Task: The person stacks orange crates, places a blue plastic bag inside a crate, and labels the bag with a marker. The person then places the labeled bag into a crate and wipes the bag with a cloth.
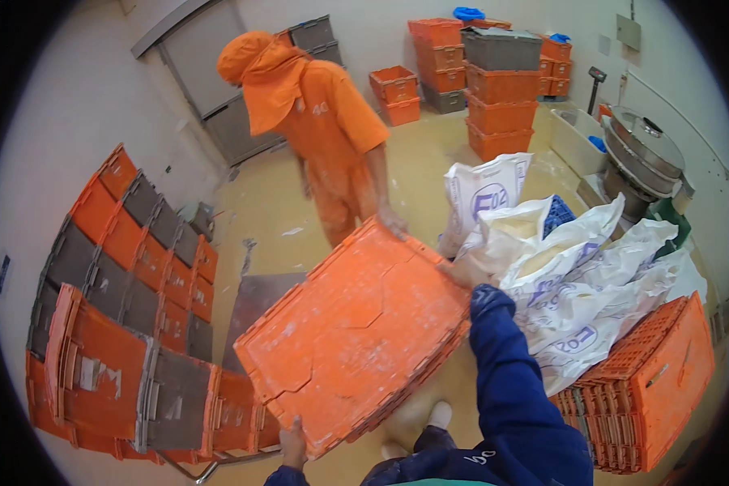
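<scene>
A lidded orange plastic crate (364, 340), dusted with white powder, is tilted in front of me. My left hand (293, 446) grips its near left corner. Near the crate's right corner is my right hand (458, 276), at the end of a blue sleeve; its fingers are at the upper right edge, partly hard to make out. A co-worker in orange clothing (334, 115) stands across from me, with one hand (392, 222) on the crate's far edge. White sacks with purple print (577, 304) lie to the right, some of them open with pale contents showing.
Stacked orange and grey crates (121, 285) line the left wall, with a metal tube frame (209, 468) below. More crate stacks (503, 109) stand at the back. A round steel machine (644, 146) is at the right, above nested orange crates (668, 389). A grey mat (258, 304) lies on the floor.
</scene>
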Tool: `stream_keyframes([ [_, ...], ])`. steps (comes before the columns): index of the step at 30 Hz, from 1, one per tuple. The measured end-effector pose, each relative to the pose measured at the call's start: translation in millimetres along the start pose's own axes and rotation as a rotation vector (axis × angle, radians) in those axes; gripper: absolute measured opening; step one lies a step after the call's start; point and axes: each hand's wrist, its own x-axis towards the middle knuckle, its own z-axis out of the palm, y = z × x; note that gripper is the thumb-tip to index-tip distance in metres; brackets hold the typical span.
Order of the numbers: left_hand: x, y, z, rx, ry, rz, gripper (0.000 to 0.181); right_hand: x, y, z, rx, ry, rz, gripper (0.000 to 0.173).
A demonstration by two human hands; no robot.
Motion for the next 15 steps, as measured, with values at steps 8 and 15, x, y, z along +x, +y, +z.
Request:
stream_keyframes([
  [8, -5, 20, 3, 0.049, -0.064, 0.016, 0.048, -33, -11, 9, 0.007, 0.225, 0.169, 0.073],
  [15, 47, -9, -79, 0.278, -0.129, 0.163, 0.043, -128, 8, 42, 0.034, 0.202, 0.276, 0.07],
])
